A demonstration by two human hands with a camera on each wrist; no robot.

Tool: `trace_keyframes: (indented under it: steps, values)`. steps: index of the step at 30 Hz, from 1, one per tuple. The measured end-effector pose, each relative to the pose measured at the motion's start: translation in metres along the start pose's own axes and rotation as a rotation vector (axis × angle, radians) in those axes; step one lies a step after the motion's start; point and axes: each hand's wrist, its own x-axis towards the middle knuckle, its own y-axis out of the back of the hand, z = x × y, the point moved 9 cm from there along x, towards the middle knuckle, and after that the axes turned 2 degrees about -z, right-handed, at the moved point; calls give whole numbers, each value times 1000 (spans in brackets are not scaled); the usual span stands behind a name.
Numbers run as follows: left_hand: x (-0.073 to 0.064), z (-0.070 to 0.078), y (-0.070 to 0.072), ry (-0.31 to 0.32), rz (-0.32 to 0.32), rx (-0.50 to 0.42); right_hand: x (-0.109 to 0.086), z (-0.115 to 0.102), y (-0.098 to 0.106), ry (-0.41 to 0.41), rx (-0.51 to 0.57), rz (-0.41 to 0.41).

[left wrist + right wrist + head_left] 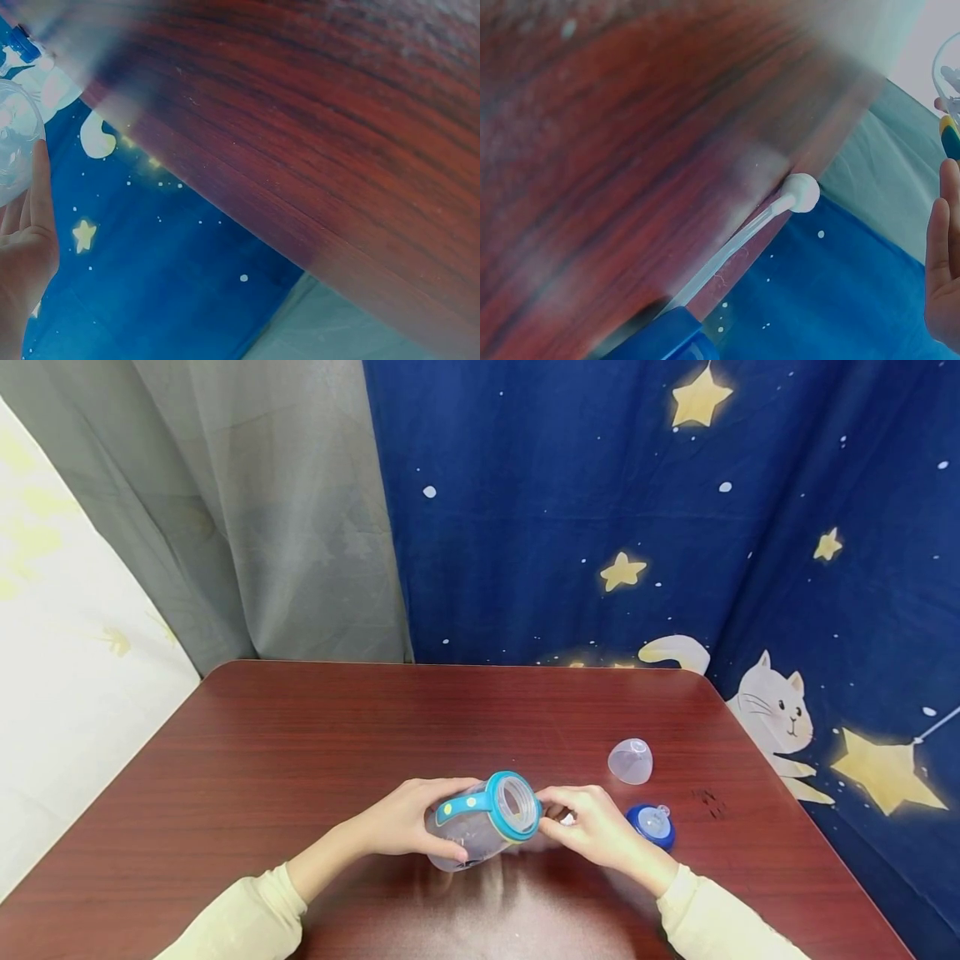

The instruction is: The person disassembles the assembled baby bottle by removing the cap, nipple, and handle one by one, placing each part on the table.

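Note:
A clear baby bottle with a teal handled collar is tilted above the table, its open mouth facing up and right. My left hand grips the bottle's body from the left; in the left wrist view its fingers lie along the clear wall. From the other side, my right hand pinches the collar's right edge, where the far handle is mostly hidden. Right of that hand lies a blue nipple lid. In the right wrist view, a clear straw with a white ball end extends from the lid.
A clear dome cap stands on the dark red wooden table, behind the blue lid. Grey and blue star-patterned curtains hang behind the table's far edge.

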Motion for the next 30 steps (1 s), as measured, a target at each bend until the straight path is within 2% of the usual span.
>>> trace_keyframes:
  steps: [15, 21, 30]
  values:
    - [-2, -2, -2, -5, 13, -12, 2, -1, 16, -10, -4, 43]
    - [-5, -7, -3, 37, 12, 19, 10, -20, 29, -35, 45, 54]
    - [-6, -8, -2, 46, 10, 52, 17, -38, 47, -34, -13, 87]
